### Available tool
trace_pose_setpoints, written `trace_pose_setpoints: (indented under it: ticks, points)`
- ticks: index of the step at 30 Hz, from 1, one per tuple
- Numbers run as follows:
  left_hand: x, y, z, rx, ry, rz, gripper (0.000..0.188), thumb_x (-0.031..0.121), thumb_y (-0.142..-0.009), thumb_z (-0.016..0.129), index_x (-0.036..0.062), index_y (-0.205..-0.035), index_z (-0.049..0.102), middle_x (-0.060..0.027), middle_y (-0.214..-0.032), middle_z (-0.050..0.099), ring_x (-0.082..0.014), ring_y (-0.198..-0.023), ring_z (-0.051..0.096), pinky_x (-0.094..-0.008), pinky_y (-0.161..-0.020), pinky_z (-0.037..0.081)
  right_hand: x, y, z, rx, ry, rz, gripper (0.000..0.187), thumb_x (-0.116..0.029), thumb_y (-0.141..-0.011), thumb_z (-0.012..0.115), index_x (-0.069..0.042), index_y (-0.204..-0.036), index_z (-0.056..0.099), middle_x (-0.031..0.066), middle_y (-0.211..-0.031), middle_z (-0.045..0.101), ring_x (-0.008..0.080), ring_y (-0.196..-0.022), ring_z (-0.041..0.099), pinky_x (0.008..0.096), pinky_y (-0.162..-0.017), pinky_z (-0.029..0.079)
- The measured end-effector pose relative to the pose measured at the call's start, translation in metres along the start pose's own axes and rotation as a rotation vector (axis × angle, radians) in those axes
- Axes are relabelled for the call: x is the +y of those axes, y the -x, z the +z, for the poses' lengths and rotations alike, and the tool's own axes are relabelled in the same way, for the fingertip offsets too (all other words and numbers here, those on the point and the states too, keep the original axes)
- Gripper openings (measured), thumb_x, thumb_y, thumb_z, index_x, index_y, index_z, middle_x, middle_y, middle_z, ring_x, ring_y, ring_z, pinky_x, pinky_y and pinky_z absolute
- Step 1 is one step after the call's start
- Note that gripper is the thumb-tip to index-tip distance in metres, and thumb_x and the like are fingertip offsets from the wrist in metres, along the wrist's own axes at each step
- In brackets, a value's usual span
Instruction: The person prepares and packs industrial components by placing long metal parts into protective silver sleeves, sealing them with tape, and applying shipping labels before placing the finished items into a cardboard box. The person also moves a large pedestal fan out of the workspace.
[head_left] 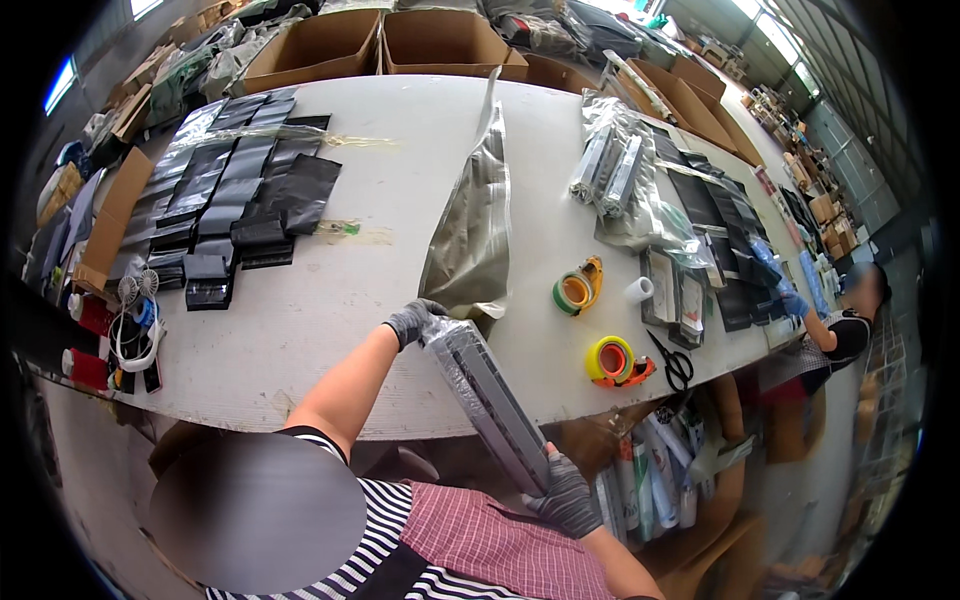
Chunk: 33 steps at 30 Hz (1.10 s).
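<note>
A long grey rectangular bundle wrapped in clear film (487,392) slants from the table's front edge toward my body. My gloved right hand (568,495) is closed around its near end. At the far end, my gloved left hand (412,322) is curled at the lower corner of a silver foil bag (468,235), right beside the bundle's tip. Its fingertips are partly hidden there. The tall, creased bag stretches away over the white table (390,200), its wide end toward me. Whether the bundle's tip lies inside the bag I cannot tell.
Black folded bags (225,180) lie in rows at left, near a small white fan (140,300). At right are tape dispensers (578,288) (615,362), scissors (675,362) and film-wrapped bundles (608,170). Cardboard boxes (310,50) line the far edge. Another person (850,330) works at right.
</note>
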<state>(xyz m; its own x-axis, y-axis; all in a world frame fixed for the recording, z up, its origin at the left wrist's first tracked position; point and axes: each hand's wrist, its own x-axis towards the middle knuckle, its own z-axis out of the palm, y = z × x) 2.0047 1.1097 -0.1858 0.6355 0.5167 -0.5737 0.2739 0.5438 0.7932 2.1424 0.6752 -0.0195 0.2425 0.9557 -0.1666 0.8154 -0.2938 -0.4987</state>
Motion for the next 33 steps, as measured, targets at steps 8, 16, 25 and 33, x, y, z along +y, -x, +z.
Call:
trace_pose_setpoints:
  ticks: [8, 16, 25, 33]
  points:
    - [0.036, 0.098, 0.086, 0.243, -1.172, 0.991, 0.012, 0.008, -0.08, 0.063, 0.012, -0.091, 0.064, -0.0148, -0.071, 0.06, -0.0371, -0.065, 0.059, -0.0424, -0.06, 0.05, 0.004, 0.003, -0.042, -0.311, -0.325, 0.389, 0.098, -0.025, -0.065, 0.083, 0.0, -0.144, 0.031, 0.019, -0.13, 0.052, 0.0261, -0.12, 0.052, 0.0339, -0.101, 0.041]
    - [0.01, 0.096, 0.087, 0.353, -1.202, 0.856, 0.035, 0.019, -0.074, 0.071, 0.008, -0.106, 0.059, -0.0145, -0.1, 0.061, -0.0354, -0.097, 0.056, -0.044, -0.089, 0.046, 0.037, -0.017, -0.009, -0.224, -1.085, 0.201, 0.099, -0.024, -0.064, 0.087, 0.001, -0.143, 0.033, 0.0122, -0.132, 0.052, 0.0203, -0.12, 0.05, 0.0316, -0.105, 0.037]
    - [0.088, 0.017, 0.014, 0.571, -1.185, 0.828, 0.029, 0.002, -0.078, 0.053, 0.0023, -0.106, 0.058, -0.0228, -0.107, 0.059, -0.041, -0.106, 0.053, -0.0461, -0.094, 0.044, -0.02, -0.22, 0.006, -0.074, -0.729, 0.153, 0.084, -0.034, -0.071, 0.083, 0.0, -0.136, 0.042, 0.0155, -0.112, 0.063, 0.0235, -0.102, 0.06, 0.0337, -0.094, 0.047]
    - [0.085, -0.031, -0.089, 0.797, -1.024, 0.82, 0.026, 0.006, -0.079, 0.061, 0.0006, -0.104, 0.056, -0.0239, -0.103, 0.059, -0.0428, -0.097, 0.055, -0.0476, -0.087, 0.045, -0.054, -0.369, 0.087, 0.287, -0.492, 0.132, 0.046, -0.027, -0.091, 0.059, -0.005, -0.13, 0.048, 0.023, -0.107, 0.064, 0.035, -0.102, 0.062, 0.0424, -0.09, 0.048]
